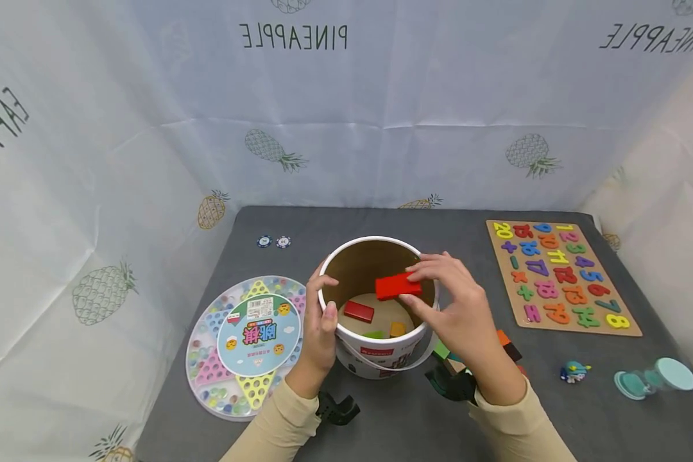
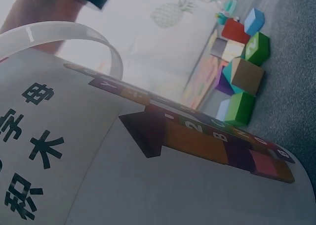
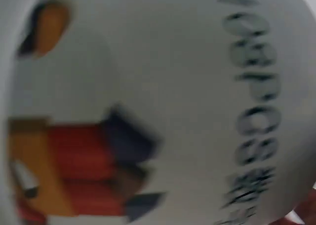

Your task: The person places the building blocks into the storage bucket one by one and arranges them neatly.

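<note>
A white bucket (image 1: 369, 353) with printed sides stands upright at the middle of the table. My left hand (image 1: 321, 321) grips its left rim, thumb on the near inner side and fingers outside and over the edge. Over the right part of the opening, my right hand (image 1: 453, 305) pinches a red block (image 1: 397, 286) between thumb and fingers. On the bucket's floor lie another red block (image 1: 359, 312), an orange block (image 1: 398, 329) and a green block (image 1: 374, 334). The left wrist view shows the bucket's printed wall (image 2: 123, 185); the right wrist view is blurred, mostly bucket wall (image 3: 187, 86).
Several loose blocks (image 2: 247, 71) lie on the table right of the bucket, partly behind my right forearm. A round marble board game (image 1: 260, 340) is at left, with two chips (image 1: 283, 242) behind it. At right are a number board (image 1: 563, 276), a small figurine (image 1: 574, 372) and a teal hourglass (image 1: 652, 378).
</note>
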A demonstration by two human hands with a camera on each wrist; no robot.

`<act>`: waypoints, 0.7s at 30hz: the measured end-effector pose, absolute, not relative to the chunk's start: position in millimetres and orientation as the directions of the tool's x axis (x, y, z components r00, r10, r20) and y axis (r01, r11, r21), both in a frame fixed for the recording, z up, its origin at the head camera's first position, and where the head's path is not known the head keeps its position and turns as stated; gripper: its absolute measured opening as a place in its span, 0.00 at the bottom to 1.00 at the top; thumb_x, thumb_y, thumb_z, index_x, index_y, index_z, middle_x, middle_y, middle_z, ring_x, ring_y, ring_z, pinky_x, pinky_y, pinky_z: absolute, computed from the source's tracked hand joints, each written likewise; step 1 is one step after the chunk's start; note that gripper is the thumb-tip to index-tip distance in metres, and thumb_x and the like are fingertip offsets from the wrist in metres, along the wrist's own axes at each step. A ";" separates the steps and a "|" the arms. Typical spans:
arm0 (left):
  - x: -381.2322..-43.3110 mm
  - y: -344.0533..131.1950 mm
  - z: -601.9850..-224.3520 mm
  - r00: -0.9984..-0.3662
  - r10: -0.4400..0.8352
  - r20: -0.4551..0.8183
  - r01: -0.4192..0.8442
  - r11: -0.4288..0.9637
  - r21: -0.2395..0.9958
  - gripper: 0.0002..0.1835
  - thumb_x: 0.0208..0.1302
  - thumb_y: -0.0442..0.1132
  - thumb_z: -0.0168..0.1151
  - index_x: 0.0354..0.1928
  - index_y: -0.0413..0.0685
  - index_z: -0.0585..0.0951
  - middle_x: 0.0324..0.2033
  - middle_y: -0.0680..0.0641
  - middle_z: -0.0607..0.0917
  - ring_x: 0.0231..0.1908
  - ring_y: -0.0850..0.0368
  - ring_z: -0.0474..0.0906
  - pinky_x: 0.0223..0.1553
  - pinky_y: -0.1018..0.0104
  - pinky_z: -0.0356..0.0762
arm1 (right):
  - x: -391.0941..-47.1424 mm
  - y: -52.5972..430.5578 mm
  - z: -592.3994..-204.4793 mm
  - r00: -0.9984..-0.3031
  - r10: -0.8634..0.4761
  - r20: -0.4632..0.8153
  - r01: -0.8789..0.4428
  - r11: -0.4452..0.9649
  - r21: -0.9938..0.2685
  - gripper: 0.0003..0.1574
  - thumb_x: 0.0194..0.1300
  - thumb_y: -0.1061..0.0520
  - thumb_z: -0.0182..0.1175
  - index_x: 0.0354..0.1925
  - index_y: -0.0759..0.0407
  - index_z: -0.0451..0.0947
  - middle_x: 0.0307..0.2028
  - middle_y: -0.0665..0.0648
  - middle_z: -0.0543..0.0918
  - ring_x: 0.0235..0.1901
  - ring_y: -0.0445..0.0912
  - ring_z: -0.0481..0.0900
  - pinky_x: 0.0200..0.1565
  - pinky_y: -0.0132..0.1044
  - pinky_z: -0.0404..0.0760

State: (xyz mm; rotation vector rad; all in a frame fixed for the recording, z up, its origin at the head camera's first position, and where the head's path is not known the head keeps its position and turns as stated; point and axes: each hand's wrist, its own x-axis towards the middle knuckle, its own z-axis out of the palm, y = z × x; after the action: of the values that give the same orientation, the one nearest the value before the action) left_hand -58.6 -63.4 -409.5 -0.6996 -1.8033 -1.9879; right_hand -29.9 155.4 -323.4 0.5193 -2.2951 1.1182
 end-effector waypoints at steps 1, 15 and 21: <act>-58.2 -63.3 -409.9 -0.814 0.062 0.577 0.568 -0.119 0.814 0.27 0.66 0.52 0.43 0.52 0.33 0.62 0.69 0.44 0.57 0.66 0.43 0.54 0.58 0.34 0.57 | -30.5 154.4 -325.2 -0.791 -0.125 0.598 -0.542 0.596 -0.592 0.22 0.50 0.63 0.72 0.44 0.53 0.80 0.51 0.49 0.80 0.59 0.48 0.70 0.66 0.45 0.57; -59.2 -67.3 -408.0 -0.805 0.017 0.594 0.589 -0.102 0.802 0.23 0.65 0.49 0.43 0.52 0.36 0.65 0.69 0.44 0.59 0.67 0.44 0.55 0.59 0.38 0.57 | -2.4 264.3 -408.4 -0.992 0.075 -0.105 0.110 0.920 -0.377 0.30 0.59 0.56 0.67 0.59 0.58 0.73 0.56 0.71 0.69 0.51 0.69 0.70 0.46 0.66 0.70; -58.7 -63.7 -408.6 -0.809 0.023 0.587 0.581 -0.116 0.806 0.21 0.64 0.48 0.43 0.52 0.40 0.66 0.69 0.44 0.59 0.67 0.45 0.54 0.59 0.38 0.56 | 4.3 281.0 -435.5 -0.967 0.114 -0.226 0.192 0.912 -0.362 0.24 0.56 0.54 0.69 0.52 0.57 0.79 0.50 0.67 0.71 0.44 0.61 0.74 0.43 0.60 0.75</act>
State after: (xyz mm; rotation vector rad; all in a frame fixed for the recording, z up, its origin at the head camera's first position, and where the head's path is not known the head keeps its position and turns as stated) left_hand -58.7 -63.7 -408.6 -0.6658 -1.7781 -1.9823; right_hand 4.3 281.0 -435.5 -0.2650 -3.2673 0.6530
